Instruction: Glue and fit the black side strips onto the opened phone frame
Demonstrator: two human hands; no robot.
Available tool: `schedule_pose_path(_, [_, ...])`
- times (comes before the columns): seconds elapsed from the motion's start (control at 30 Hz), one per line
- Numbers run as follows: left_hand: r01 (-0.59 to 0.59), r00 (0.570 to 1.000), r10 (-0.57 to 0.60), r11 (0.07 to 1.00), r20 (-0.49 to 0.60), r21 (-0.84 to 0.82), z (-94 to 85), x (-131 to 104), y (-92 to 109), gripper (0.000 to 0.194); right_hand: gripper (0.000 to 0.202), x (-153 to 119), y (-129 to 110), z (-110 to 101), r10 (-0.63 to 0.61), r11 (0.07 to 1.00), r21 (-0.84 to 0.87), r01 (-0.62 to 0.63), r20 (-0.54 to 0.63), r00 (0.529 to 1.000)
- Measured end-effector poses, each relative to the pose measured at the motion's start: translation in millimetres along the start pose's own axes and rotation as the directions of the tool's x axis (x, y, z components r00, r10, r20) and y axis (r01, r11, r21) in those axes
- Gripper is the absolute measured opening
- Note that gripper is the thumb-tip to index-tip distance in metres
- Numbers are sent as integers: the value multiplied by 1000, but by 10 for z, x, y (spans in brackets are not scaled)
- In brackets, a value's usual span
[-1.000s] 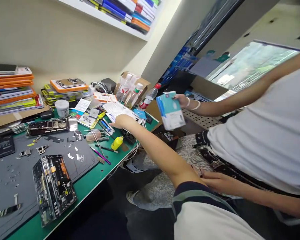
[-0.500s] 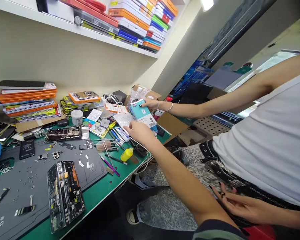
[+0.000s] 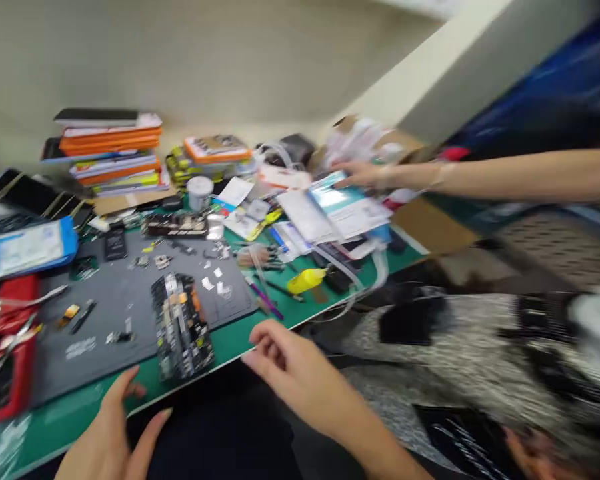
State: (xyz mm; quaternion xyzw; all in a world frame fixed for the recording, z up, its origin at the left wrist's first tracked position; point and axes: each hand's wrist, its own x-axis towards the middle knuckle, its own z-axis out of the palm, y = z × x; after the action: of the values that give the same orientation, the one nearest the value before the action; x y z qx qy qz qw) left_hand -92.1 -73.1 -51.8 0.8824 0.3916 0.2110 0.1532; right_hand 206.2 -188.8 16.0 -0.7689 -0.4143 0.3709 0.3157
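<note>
My left hand [image 3: 113,427] is at the table's front edge at lower left, thumb and fingers spread, holding nothing. Over the front edge hangs my right hand [image 3: 300,377], its fingers loosely curled, thumb and index tip apart with nothing visible between them. Between the two hands, a little farther in, lies an opened-up folding phone [image 3: 183,327] with its inner parts bare; neither hand touches it. It overlaps the front of the grey work mat [image 3: 115,333], where small phone parts and a black battery [image 3: 115,243] are scattered.
Another person's hand [image 3: 363,175] rests on a teal and white box [image 3: 347,203] at the back right. Near the right hand lie a purple pen-like tool [image 3: 265,298] and a yellow bottle [image 3: 307,281]. Stacked boxes [image 3: 113,157] stand behind; a red-framed item [image 3: 23,373] is at left.
My right hand has left the white bubble-wrap packet by the teal box and drawn back to the front edge. My left hand has come into view. The view has swung left and down.
</note>
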Motion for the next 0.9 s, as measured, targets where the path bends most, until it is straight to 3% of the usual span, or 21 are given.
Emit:
schedule_pose_path(0.13, [-102, 979, 89, 993, 182, 64, -344, 175, 131, 60, 56, 57, 223, 12, 66, 998, 8, -66, -4, 998])
schedule_pose_path(0.2, [-123, 964, 118, 992, 238, 9, -403, 301, 105, 76, 64, 116, 315, 29, 68, 998, -12, -68, 13, 998])
schedule_pose_path(0.33, [-174, 932, 186, 982, 311, -66, -434, 567, 17, 86, 80, 144, 419, 149, 3, 997, -77, 1, 51, 999])
schedule_pose_path(0.43, [-191, 912, 190, 981, 364, -35, -422, 676, 2, 92, 90, 136, 442, 297, -38, 996, -78, 46, 111, 993])
schedule_pose_path(0.5, [-182, 923, 161, 983, 351, 29, -404, 648, 45, 90, 96, 137, 426, 395, 3, 997, -74, 8, 149, 989])
schedule_pose_path(0.6, [-83, 967, 54, 991, 248, 107, -355, 478, 182, 79, 99, 155, 366, 505, 80, 996, -43, -74, 165, 983])
schedule_pose_path(0.67, [5, 974, -28, 995, 223, 103, -299, 347, 284, 74, 97, 184, 319, 550, 96, 995, -7, -96, 155, 983])
schedule_pose_path(0.77, [70, 954, -84, 996, 287, 61, -172, 230, 396, 75, 96, 243, 266, 596, 81, 995, 42, -88, 141, 987])
schedule_pose_path(0.9, [86, 936, -86, 996, 342, 14, 19, 233, 448, 59, 92, 312, 233, 633, 66, 995, 64, -76, 144, 987])
